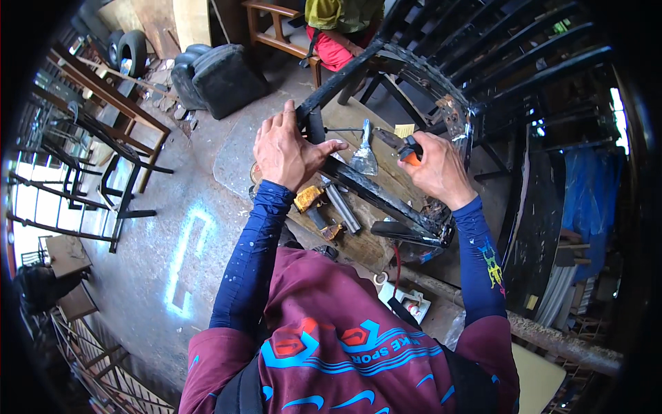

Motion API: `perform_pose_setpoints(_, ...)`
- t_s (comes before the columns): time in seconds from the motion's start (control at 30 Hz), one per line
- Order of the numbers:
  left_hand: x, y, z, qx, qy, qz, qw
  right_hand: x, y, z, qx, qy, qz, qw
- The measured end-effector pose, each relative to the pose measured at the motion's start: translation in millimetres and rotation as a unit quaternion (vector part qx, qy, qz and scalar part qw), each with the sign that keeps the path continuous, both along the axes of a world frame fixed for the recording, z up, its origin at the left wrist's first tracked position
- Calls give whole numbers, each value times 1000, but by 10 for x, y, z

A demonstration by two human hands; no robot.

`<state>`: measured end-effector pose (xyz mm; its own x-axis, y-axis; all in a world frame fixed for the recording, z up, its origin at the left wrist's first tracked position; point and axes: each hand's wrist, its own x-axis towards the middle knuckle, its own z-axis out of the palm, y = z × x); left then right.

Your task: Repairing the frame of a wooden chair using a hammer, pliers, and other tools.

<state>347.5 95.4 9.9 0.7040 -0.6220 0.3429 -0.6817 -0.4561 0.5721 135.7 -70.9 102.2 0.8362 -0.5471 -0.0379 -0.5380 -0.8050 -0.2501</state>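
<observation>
A black-painted wooden chair frame [383,196] lies tipped on a worn wooden board [372,252] in front of me. My left hand [286,148] grips its near left corner, thumb stretched over the rail. In my right hand [438,169], above the frame's inner opening, is a tool with an orange-and-black handle [412,150]; its working end points left and its kind is unclear. Between my hands a putty knife [364,157] with a smeared, flared blade lies on the board. A yellow-and-black power tool [310,200] and a grey metal tube [343,208] lie below the left hand.
Across from me sits a person [341,31] in a yellow top and red shorts, beside a brown wooden chair [276,14]. A black padded seat [227,79] and tyres [131,52] stand back left. Dark chairs [117,165] crowd the left; blue sheeting [589,200] hangs right.
</observation>
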Motion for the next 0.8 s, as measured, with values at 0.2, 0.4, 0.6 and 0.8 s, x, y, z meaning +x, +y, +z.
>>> perform_pose_setpoints(0.2, 0, -114, 51, 62, 48, -14, 997, -81, 19, -5, -17, -24, 5, 1000)
perform_pose_setpoints(0.4, 46, -191, -22, 62, 8, 15, 998, -82, -173, -118, -24, -22, 16, 999)
perform_pose_setpoints(0.6, 51, -199, -11, 71, 33, 11, 997, 164, -546, -262, 94, 157, 20, 983)
perform_pose_setpoints(0.8, 34, -206, 29, 64, 30, 20, 997, 170, -740, -516, 318, 121, -45, 939)
